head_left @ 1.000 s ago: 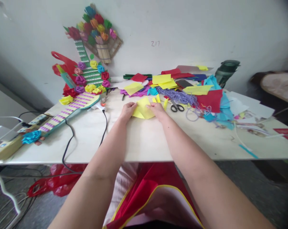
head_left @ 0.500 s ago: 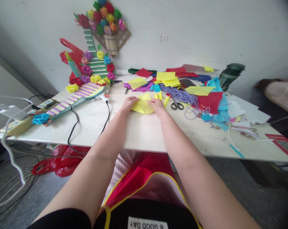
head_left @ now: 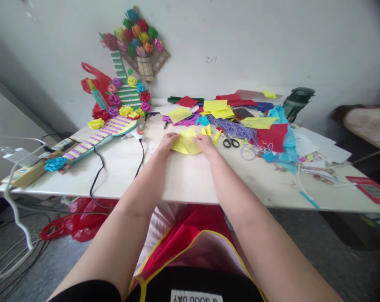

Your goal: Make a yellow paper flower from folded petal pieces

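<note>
A crumpled yellow paper piece (head_left: 185, 144) lies on the white table (head_left: 190, 178), past its middle. My left hand (head_left: 167, 142) pinches its left edge with curled fingers. Fingers bent, my right hand (head_left: 208, 144) grips its right edge. Both forearms reach straight forward over the table's near edge. Small yellow paper strips (head_left: 212, 133) stand just behind my right hand.
Black-handled scissors (head_left: 231, 142) lie right of my right hand, beside purple yarn (head_left: 237, 128) and a heap of coloured paper sheets (head_left: 271, 130). A glue gun with black cord (head_left: 138, 138) lies left. A paper-flower craft (head_left: 114, 113) leans on the wall. A green bottle (head_left: 296, 102) stands behind.
Only the head camera has shifted a little. Both hands stay on the yellow paper in the same place.
</note>
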Motion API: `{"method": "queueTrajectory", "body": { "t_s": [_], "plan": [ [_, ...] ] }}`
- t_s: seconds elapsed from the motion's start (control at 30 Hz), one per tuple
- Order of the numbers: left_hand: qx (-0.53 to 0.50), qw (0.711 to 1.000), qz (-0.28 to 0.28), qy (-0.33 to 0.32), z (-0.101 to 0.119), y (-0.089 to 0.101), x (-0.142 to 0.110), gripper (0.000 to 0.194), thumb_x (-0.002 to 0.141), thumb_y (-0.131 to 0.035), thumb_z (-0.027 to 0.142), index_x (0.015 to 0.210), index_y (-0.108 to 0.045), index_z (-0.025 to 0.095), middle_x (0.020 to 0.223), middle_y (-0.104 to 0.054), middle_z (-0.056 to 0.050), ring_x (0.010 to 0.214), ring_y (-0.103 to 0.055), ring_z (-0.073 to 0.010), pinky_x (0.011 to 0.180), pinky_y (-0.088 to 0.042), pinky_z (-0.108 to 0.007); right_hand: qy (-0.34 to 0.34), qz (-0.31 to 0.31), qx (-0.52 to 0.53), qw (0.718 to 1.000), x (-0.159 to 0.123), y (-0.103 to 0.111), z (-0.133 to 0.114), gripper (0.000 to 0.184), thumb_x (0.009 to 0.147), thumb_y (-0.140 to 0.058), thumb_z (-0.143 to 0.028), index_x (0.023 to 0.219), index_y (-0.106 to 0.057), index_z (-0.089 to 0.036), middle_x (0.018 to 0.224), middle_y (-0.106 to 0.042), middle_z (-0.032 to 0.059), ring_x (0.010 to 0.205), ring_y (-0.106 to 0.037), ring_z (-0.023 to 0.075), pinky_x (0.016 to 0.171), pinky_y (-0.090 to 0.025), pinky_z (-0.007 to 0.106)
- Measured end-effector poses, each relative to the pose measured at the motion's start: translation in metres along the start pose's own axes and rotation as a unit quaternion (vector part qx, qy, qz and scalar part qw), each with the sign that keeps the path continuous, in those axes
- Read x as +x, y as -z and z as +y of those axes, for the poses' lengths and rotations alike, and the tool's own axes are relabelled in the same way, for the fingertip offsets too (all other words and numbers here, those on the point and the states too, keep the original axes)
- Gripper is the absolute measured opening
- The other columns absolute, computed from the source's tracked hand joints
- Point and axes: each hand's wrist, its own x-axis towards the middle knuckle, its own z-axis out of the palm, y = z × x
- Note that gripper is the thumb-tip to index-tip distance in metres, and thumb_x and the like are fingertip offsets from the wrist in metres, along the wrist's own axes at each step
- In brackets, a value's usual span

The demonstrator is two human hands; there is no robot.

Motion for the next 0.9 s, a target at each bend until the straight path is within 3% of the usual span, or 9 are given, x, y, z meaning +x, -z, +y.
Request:
{"method": "queueTrajectory", "body": {
  "t_s": [0.23, 0.5, 0.9],
  "plan": [
    [0.002, 1.000, 0.003, -0.005, 0.0017, -0.0014, -0.0014, 0.020, 0.057, -0.066, 0.034, 0.061, -0.056, 0.017, 0.049, -0.054, 0.001, 0.044, -0.049, -0.0112, 0.043, -0.034, -0.022, 0.013, 0.007, 0.001, 1.000, 0.0007, -0.0002, 0.0033, 0.030, 0.061, -0.062, -0.037, 0.050, -0.041, -0.019, 0.046, -0.030, -0.0085, 0.051, -0.033, 0.0081, 0.051, -0.028, 0.022],
    [0.008, 1.000, 0.022, 0.001, 0.0029, -0.0020, -0.0016, 0.021, 0.056, -0.068, 0.033, 0.063, -0.059, 0.016, 0.051, -0.057, 0.000, 0.047, -0.052, -0.0128, 0.045, -0.037, -0.023, 0.011, -0.006, 0.018, 1.000, 0.0007, -0.0007, 0.0047, 0.021, 0.064, -0.062, -0.037, 0.059, -0.056, -0.017, 0.052, -0.049, -0.0041, 0.059, -0.049, 0.0121, 0.056, -0.039, 0.023],
    [0.004, 1.000, 0.012, 0.011, 0.0019, -0.0018, -0.0020, 0.024, 0.058, -0.067, 0.036, 0.066, -0.058, 0.016, 0.053, -0.058, 0.002, 0.050, -0.053, -0.0121, 0.047, -0.038, -0.022, 0.019, 0.001, 0.056, 0.998, -0.0015, -0.0033, 0.0019, 0.020, 0.064, -0.065, -0.033, 0.070, -0.067, -0.014, 0.059, -0.060, -0.0012, 0.067, -0.055, 0.0149, 0.063, -0.044, 0.026]
  ]
}}
